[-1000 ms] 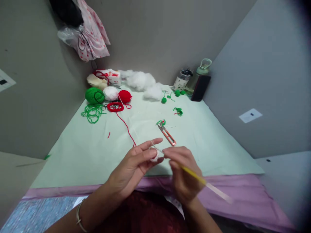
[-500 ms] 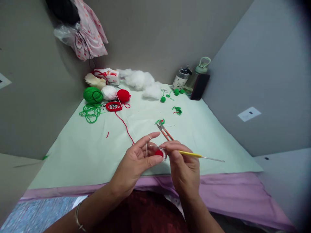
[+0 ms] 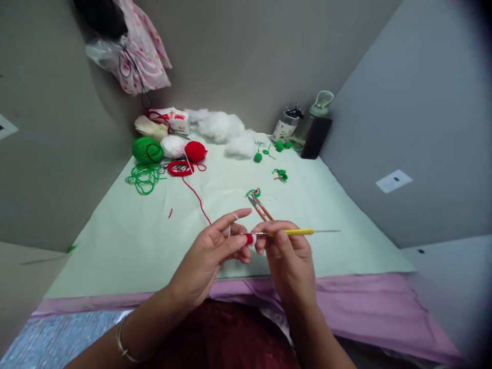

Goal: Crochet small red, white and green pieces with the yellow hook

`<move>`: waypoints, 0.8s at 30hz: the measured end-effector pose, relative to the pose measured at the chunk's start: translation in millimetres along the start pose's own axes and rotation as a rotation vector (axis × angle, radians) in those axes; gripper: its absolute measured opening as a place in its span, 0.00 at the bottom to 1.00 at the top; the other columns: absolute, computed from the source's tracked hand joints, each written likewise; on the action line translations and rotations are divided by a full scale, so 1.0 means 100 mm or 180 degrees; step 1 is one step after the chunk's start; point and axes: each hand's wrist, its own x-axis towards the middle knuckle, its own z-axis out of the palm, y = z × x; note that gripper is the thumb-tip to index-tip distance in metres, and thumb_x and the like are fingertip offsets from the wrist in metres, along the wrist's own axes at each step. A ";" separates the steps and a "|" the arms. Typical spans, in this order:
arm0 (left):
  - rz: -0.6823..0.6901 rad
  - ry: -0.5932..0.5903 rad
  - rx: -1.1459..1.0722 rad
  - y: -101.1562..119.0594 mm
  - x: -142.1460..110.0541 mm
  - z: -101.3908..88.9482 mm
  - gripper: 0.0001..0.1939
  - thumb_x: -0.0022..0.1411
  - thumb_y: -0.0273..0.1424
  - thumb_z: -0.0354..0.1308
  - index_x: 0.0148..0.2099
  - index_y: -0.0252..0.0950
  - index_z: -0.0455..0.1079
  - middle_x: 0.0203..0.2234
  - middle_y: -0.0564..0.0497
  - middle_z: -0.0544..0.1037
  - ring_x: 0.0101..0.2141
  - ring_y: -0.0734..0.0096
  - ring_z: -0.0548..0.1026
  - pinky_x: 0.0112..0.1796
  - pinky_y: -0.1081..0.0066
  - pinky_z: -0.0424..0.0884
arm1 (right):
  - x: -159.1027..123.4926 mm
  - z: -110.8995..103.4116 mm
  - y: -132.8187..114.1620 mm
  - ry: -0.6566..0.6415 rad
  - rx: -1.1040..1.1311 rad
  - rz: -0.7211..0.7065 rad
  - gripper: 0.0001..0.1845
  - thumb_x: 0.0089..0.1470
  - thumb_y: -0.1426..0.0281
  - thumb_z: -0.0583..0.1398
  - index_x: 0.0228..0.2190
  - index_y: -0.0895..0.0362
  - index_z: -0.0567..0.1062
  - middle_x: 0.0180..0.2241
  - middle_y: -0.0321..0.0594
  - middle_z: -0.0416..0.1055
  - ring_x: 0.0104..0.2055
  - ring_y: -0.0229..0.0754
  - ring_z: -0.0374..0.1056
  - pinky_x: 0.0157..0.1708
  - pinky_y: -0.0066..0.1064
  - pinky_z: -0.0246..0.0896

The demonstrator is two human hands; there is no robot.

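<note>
My left hand (image 3: 215, 251) pinches a small red and white crochet piece (image 3: 250, 239) between thumb and fingers, with white yarn looped over its raised index finger. My right hand (image 3: 286, 256) grips a yellow-handled crochet hook (image 3: 294, 232), which lies level with its metal tip at the piece and its other end pointing right. A red strand (image 3: 196, 195) runs from the hands back to the yarn at the far left. Both hands hover above the near edge of the pale green cloth (image 3: 134, 241).
Orange thread snips (image 3: 261, 207) lie just beyond my hands. Green (image 3: 146, 150), white (image 3: 172, 146) and red (image 3: 196, 151) yarn balls, loose green yarn (image 3: 144, 177), white stuffing (image 3: 225, 128), two bottles (image 3: 303, 125) and a dark box stand at the back. A pink bag (image 3: 138, 51) hangs on the wall.
My right hand has swung the hook from slanting down to the right up to level. The piece has turned so its red side shows, and both hands rose slightly.
</note>
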 end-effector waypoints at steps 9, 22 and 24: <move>0.0140 0.0090 0.0312 0.02 -0.02 -0.04 0.18 0.63 0.30 0.70 0.56 0.43 0.83 0.33 0.54 0.74 0.33 0.73 0.73 0.42 0.70 0.71 | -0.02 -0.05 -0.11 -0.0309 -0.0376 -0.0226 0.11 0.73 0.63 0.56 0.40 0.52 0.77 0.37 0.41 0.84 0.27 0.38 0.76 0.28 0.32 0.75; -0.0430 0.0161 -0.0400 -0.02 0.01 -0.06 0.26 0.55 0.33 0.78 0.56 0.37 0.82 0.31 0.52 0.79 0.32 0.74 0.73 0.44 0.69 0.72 | -0.14 -0.15 -0.03 -0.0464 -0.2535 -0.1830 0.18 0.68 0.75 0.60 0.52 0.46 0.82 0.42 0.42 0.81 0.43 0.45 0.78 0.41 0.39 0.78; -0.0299 0.0249 -0.0351 0.00 0.01 -0.06 0.23 0.56 0.31 0.78 0.54 0.38 0.83 0.32 0.53 0.79 0.33 0.75 0.73 0.44 0.71 0.71 | -0.11 -0.11 -0.05 -0.0146 -0.1660 -0.1270 0.15 0.70 0.74 0.57 0.46 0.49 0.83 0.36 0.40 0.79 0.35 0.42 0.76 0.35 0.37 0.75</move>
